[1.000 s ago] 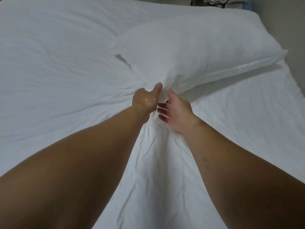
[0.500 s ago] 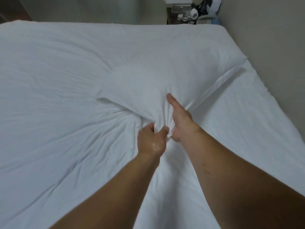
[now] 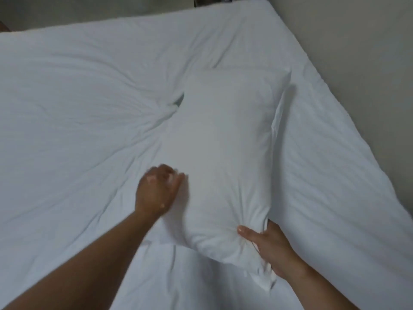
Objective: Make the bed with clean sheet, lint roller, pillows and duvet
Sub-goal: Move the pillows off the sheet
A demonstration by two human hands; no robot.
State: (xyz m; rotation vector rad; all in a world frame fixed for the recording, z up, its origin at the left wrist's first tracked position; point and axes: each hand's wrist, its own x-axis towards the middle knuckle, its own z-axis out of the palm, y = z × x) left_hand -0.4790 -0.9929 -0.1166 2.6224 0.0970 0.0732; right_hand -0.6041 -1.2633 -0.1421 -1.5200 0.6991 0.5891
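Note:
A white pillow lies lengthwise on the white sheet in the middle of the bed. My right hand grips its near right corner, thumb on top and fingers underneath, and the fabric puckers there. At the pillow's near left edge my left hand is blurred, its fingers curled with white pillow fabric showing between thumb and fingers. The sheet is wrinkled, with folds bunched toward the pillow's far left corner.
A pale wall runs along the right side of the bed. Dark objects show just past the far edge of the mattress. The sheet covers the whole mattress on both sides of the pillow.
The pillow has swung round to lie lengthwise and closer to me. My hands have spread apart from its single corner: the right to the near right corner, the left to the left edge.

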